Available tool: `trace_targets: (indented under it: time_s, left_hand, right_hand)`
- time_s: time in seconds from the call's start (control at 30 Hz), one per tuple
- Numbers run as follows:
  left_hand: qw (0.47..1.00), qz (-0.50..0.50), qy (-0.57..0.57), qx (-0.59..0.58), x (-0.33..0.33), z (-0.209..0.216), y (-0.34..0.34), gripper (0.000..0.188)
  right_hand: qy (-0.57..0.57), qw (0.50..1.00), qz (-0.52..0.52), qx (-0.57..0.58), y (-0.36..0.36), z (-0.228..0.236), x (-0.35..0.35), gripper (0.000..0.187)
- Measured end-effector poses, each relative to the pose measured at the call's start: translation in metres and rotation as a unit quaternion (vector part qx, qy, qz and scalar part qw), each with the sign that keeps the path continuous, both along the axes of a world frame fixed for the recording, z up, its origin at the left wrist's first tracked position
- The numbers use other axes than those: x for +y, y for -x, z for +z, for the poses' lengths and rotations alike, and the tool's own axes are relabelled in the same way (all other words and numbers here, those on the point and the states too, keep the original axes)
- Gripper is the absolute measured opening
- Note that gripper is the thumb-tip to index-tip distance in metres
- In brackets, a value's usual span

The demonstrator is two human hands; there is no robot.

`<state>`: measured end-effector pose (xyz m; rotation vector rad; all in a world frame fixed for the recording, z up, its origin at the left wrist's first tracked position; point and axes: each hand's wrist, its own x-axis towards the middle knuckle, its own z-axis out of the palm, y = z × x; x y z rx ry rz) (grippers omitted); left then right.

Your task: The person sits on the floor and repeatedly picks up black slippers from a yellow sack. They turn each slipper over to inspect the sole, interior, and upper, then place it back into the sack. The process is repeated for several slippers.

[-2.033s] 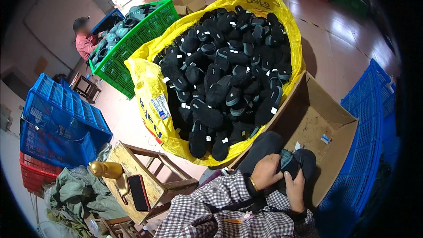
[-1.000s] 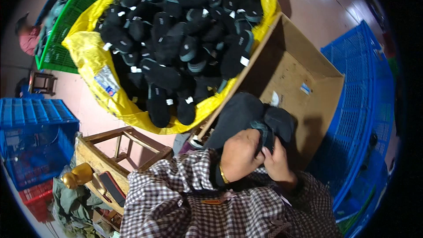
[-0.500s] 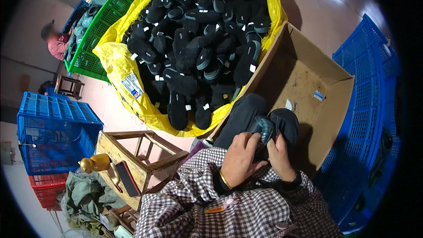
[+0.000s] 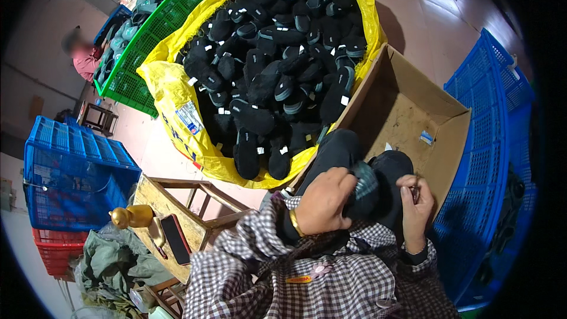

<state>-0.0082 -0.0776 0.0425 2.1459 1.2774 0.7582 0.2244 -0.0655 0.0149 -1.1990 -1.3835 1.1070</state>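
My left hand (image 4: 326,201) grips a black slipper (image 4: 365,192) with a grey-green sole edge, held over my lap. My right hand (image 4: 414,207) is closed at the slipper's right side, pinching something small that I cannot make out. Both sleeves are checked. Just ahead of my knees lies a large yellow sack (image 4: 177,103) heaped with many black slippers (image 4: 277,65). An open cardboard box (image 4: 413,112) stands to the right of the sack, nearly bare inside.
A blue plastic crate (image 4: 496,142) stands on the right, another blue crate (image 4: 71,171) on the left over a red one (image 4: 56,251). A green crate (image 4: 147,47) sits far left near a seated person (image 4: 82,56). A wooden stool (image 4: 189,207) holds a phone (image 4: 176,239).
The view has swung and tilted; both hands stay on the slipper over my lap, turning it slightly.
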Motion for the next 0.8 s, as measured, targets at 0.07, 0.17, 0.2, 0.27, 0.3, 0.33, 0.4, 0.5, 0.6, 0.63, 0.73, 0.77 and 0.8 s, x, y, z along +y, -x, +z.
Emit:
trace_targets:
  time_s: [0.07,0.17,0.2,0.27,0.3,0.33,0.4,0.5,0.6,0.63,0.73,0.77,0.8]
  left_hand:
    - [0.99,-0.139,0.036,-0.006,0.005,0.02,0.014,0.062]
    - [0.966,-0.246,0.072,-0.031,0.014,0.024,0.018,0.065]
    - [0.96,-0.267,0.075,-0.02,0.02,0.014,0.018,0.066]
    - [0.937,-0.328,0.108,-0.061,0.03,-0.008,0.013,0.065]
    - [0.934,-0.333,0.12,-0.052,0.03,-0.018,0.01,0.064]
    - [0.934,-0.332,0.133,-0.022,0.029,-0.025,0.011,0.067]
    - [0.93,-0.342,0.133,-0.013,0.037,-0.041,0.007,0.07]
    - [0.944,-0.312,0.106,0.024,0.039,-0.048,0.003,0.075]
    - [0.939,-0.328,0.098,0.029,0.042,-0.056,0.0,0.078]
    - [0.937,-0.328,0.116,0.02,0.042,-0.055,0.0,0.078]
    - [0.945,-0.31,0.105,0.015,0.037,-0.059,-0.005,0.076]
    - [0.954,-0.292,0.065,0.004,0.032,-0.06,-0.008,0.072]
    - [0.958,-0.275,0.08,0.0,0.028,-0.06,-0.008,0.069]
  right_hand:
    - [-0.053,0.994,0.056,-0.083,0.01,0.019,-0.006,0.023]
    - [-0.09,0.967,0.222,-0.082,0.011,0.009,-0.008,0.052]
    - [-0.072,0.967,0.233,-0.072,0.009,0.01,-0.011,0.058]
    - [-0.015,0.967,0.239,-0.09,0.0,-0.003,-0.022,0.063]
    - [0.107,0.956,0.243,-0.121,0.005,0.011,-0.028,0.067]
    - [0.126,0.946,0.261,-0.148,0.002,0.0,-0.029,0.072]
    - [0.091,0.943,0.251,-0.2,-0.002,-0.011,-0.033,0.072]
    - [-0.033,0.935,0.218,-0.277,-0.008,-0.026,-0.035,0.073]
    - [-0.083,0.905,0.216,-0.357,-0.003,-0.01,-0.032,0.073]
    - [-0.038,0.908,0.225,-0.35,-0.004,-0.01,-0.034,0.072]
    - [-0.053,0.899,0.227,-0.37,-0.011,-0.014,-0.033,0.071]
    - [-0.055,0.899,0.225,-0.371,-0.014,-0.015,-0.032,0.072]
    - [-0.056,0.9,0.224,-0.37,-0.015,-0.016,-0.034,0.072]
